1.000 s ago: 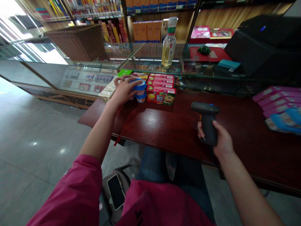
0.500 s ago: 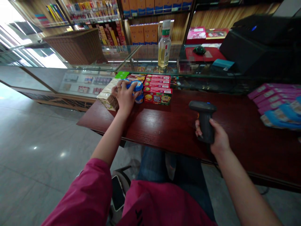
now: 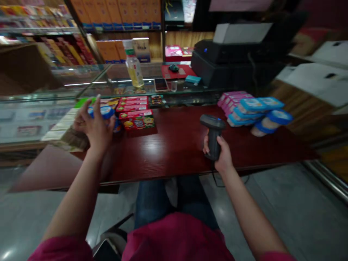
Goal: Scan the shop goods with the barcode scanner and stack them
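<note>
My left hand (image 3: 95,127) is raised with its fingers spread, just in front of the blue-lidded tubs (image 3: 107,111). Nothing shows in its grasp, and the hand hides part of the tubs. To the left of them runs a row of pale cartons (image 3: 61,125), blurred, with a green pack (image 3: 85,102) behind. Red snack boxes (image 3: 137,119) are stacked in rows on the right side of the tubs. Wrapped round the handle of a black barcode scanner (image 3: 212,122) are the fingers of my right hand (image 3: 225,157), which holds it upright above the dark wooden counter (image 3: 174,145).
On the counter's right stand pink boxes (image 3: 231,101), light-blue packs (image 3: 251,105) and jars with blue lids (image 3: 280,116). The glass shelf behind carries a bottle (image 3: 133,70), a phone (image 3: 161,85) and a mouse (image 3: 173,67). A black machine (image 3: 214,65) stands at the back right.
My left hand has let go of the blue-lidded tubs and lifted, fingers spreading. The view has turned right, bringing the jars into sight. My right hand still holds the scanner.
</note>
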### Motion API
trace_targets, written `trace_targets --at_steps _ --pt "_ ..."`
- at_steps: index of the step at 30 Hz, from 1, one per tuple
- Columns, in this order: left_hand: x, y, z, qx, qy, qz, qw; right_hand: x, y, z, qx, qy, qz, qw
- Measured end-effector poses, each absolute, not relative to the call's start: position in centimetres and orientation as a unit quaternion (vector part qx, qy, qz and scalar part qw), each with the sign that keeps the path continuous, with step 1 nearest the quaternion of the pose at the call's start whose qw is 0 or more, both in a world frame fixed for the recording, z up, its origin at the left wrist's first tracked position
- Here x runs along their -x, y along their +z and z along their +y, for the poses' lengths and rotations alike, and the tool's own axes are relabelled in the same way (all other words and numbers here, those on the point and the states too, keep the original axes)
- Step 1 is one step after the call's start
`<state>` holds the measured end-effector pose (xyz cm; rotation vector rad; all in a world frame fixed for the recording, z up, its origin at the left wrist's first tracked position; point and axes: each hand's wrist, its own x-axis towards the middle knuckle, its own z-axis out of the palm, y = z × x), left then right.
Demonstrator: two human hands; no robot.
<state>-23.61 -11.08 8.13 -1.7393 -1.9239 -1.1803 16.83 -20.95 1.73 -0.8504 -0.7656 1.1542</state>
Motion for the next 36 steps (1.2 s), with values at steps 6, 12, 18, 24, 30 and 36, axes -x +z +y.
trace_targets --at_steps 6,12,18,24,30,36 --pt "11.4 8.8 -10.5 0.732 -0.457 -0.480 0.160 -23.0 1.6 -24.1 0.384 0.404 -0.286 0.780" --pt "-8.4 9.2 -11.6 0.899 -0.288 -0.330 0.012 -27.9 1.4 -27.4 0.373 0.349 -0.219 0.831" --pt "-24.7 9.3 -11.7 0.933 -0.277 -0.212 -0.085 -30.9 0.6 -30.5 0.385 0.344 -0.196 0.834" --pt "-31.4 7.8 -10.9 0.920 -0.305 -0.217 -0.115 -31.8 -0.8 -32.2 0.421 0.355 -0.173 0.817" --pt "-28.5 7.9 -10.8 0.901 -0.335 -0.225 -0.157 -31.8 -0.2 -32.4 0.415 0.346 -0.146 0.829" --pt "-19.1 7.5 -9.9 0.710 -0.494 -0.184 -0.467 -29.8 1.4 -30.4 0.383 0.387 -0.183 0.819"
